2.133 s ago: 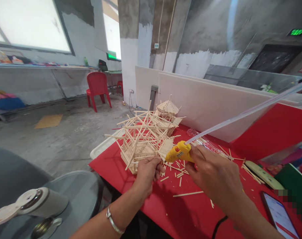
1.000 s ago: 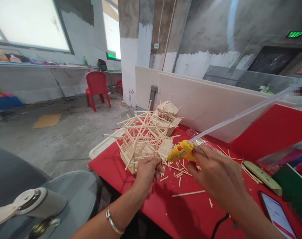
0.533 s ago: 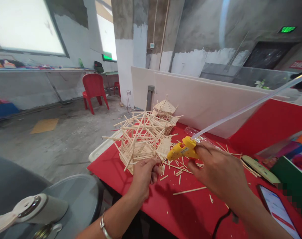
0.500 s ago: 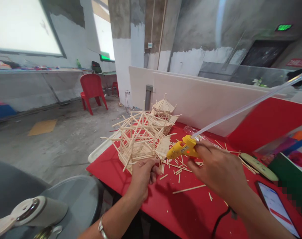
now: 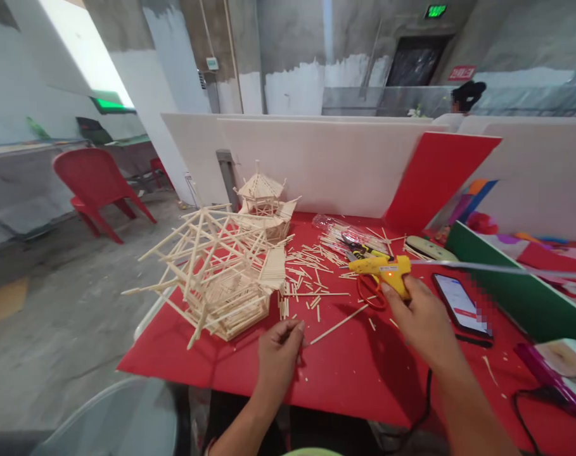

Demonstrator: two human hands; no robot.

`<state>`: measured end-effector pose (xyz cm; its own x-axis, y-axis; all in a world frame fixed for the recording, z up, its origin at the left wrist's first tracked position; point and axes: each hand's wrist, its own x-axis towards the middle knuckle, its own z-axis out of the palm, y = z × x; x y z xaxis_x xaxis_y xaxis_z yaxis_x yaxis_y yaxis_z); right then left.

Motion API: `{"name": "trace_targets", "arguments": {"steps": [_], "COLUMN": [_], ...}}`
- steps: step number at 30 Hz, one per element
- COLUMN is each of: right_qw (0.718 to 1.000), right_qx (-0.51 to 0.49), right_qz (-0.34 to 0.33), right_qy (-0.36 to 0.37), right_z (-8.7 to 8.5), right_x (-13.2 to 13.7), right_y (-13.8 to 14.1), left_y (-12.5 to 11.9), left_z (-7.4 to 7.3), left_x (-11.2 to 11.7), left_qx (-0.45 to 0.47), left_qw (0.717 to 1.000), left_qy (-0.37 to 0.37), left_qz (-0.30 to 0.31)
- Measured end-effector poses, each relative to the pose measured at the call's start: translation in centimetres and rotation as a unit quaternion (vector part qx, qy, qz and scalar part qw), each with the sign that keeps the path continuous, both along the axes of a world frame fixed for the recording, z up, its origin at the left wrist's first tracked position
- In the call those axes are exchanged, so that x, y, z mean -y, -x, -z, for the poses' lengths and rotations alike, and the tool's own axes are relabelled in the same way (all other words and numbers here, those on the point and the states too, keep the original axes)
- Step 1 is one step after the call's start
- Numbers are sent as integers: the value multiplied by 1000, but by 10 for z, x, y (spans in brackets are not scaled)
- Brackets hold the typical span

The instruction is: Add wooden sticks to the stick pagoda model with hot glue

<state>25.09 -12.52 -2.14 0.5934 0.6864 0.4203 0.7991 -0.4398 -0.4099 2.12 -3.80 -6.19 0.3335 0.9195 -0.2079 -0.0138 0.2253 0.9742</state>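
My right hand grips a yellow hot glue gun, its nozzle pointing left. A long clear glue stick runs out of its back. Below the gun lie red-handled scissors, partly covered. My left hand hangs low over the table's front, thumb and fingers pinched together; anything between them is too small to make out. Just beyond it stands an open pavilion frame of thin wooden sticks, apart from the hand. Behind that is a smaller stick pavilion with a pointed roof.
Loose cut sticks litter the red tabletop. Pliers lie beyond the gun. To the right are a phone, a green board and a black cord. White panels stand behind the table.
The view has turned right. My left hand has drawn back from the stick frame toward the front edge. The glue gun has moved right, away from the frame.
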Motion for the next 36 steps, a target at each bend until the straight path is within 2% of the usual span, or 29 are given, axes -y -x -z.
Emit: {"name": "trace_targets", "arguments": {"steps": [2, 5, 10, 13, 15, 18, 21, 23, 27, 32, 36], "right_qw": [999, 995, 993, 989, 986, 982, 980, 980, 982, 982, 982], "right_qx": [-48, -100, -96, -87, -83, -77, -68, -58, -26, -6, 26], "right_qz": [14, -10, 21, 29, 34, 36, 47, 68, 88, 100, 114], "right_qy": [-20, -7, 70, 114, 142, 169, 181, 179, 163, 160, 146], "right_z": [24, 52, 75, 79, 80, 78, 76, 76, 79, 81, 77], "right_x": [-1, -12, -27, -30, -32, -35, -34, -32, -26, -26, -23], "right_y": [-3, -5, -12, -20, -27, -37, -44, -47, -52, -53, -47], "left_y": [-11, -26, -36, -35, -35, -34, -33, -32, -29, -27, -25], "left_z": [8, 21, 43, 51, 55, 60, 65, 66, 65, 56, 49], "left_x": [2, 5, 4, -1, -3, -6, -7, -8, -7, -9, -10], "left_qx": [-3, -17, -105, -131, -120, -109, -116, -121, -139, -155, -112], "left_qw": [1000, 997, 970, 942, 929, 917, 906, 901, 897, 894, 889], "left_qy": [-26, -74, -218, -307, -350, -383, -408, -416, -420, -421, -444], "left_qz": [-9, 15, 16, 31, 16, -5, 18, 11, -12, 5, -11]}}
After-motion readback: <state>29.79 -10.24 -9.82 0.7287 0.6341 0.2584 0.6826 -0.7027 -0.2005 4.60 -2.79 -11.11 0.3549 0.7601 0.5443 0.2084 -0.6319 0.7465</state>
